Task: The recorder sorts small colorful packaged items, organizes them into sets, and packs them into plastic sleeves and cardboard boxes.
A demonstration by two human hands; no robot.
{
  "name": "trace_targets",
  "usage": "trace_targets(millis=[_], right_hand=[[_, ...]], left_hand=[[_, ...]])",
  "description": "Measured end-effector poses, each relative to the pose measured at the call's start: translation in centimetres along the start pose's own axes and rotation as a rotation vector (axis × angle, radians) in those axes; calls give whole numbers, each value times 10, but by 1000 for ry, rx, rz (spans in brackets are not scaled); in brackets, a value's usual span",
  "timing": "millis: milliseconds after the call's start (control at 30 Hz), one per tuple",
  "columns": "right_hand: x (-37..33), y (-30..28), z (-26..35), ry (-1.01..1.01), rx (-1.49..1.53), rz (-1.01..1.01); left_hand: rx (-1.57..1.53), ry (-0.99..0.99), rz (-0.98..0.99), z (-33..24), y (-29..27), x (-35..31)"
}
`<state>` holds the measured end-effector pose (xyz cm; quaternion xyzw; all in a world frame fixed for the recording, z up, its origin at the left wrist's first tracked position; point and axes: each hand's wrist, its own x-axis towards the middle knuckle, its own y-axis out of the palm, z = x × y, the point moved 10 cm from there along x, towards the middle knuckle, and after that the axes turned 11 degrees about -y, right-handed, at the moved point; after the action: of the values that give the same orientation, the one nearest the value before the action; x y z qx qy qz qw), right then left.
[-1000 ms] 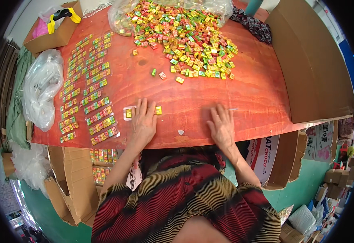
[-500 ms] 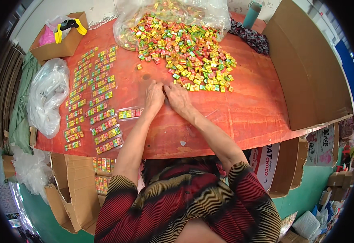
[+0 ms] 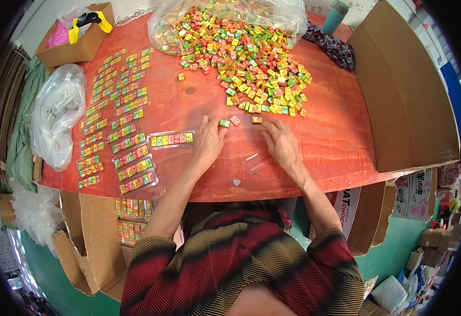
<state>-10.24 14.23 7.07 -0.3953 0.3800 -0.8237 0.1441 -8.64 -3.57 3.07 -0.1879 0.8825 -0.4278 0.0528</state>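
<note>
My left hand (image 3: 209, 141) rests on the red tabletop, fingers slightly bent and apart, beside a small green candy-sized box (image 3: 224, 123). A red small box (image 3: 234, 120) lies just right of that one. My right hand (image 3: 283, 146) has its fingers loosely spread, a bit blurred, close to a yellow small box (image 3: 256, 120); neither hand visibly holds anything. Left of my left hand lies a clear plastic tray (image 3: 171, 139) with a row of yellow, red and green boxes. Another clear plastic piece (image 3: 254, 160) lies between my forearms.
Beyond my hands spreads a heap of small colourful boxes (image 3: 262, 73), spilling from a clear plastic bag (image 3: 162, 31). Filled trays (image 3: 135, 168) stand in columns at left, near a crumpled plastic bag (image 3: 59, 118). A cardboard sheet (image 3: 404, 89) rises at right, with a teal bottle (image 3: 336, 18) behind.
My hands have moved apart, the right one going right and nearer to me. Three small boxes now show between them on the table. The view has shifted slightly.
</note>
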Motion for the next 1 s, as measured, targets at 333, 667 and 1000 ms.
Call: trace_targets(millis=[333, 667, 1000], right_hand=[[-36, 20, 32, 154, -115, 170], [19, 49, -19, -5, -191, 65], [41, 65, -15, 137, 38, 160]], left_hand=[[1, 63, -62, -19, 15, 4], [-66, 135, 42, -26, 15, 6], [-10, -26, 6, 6, 3, 33]])
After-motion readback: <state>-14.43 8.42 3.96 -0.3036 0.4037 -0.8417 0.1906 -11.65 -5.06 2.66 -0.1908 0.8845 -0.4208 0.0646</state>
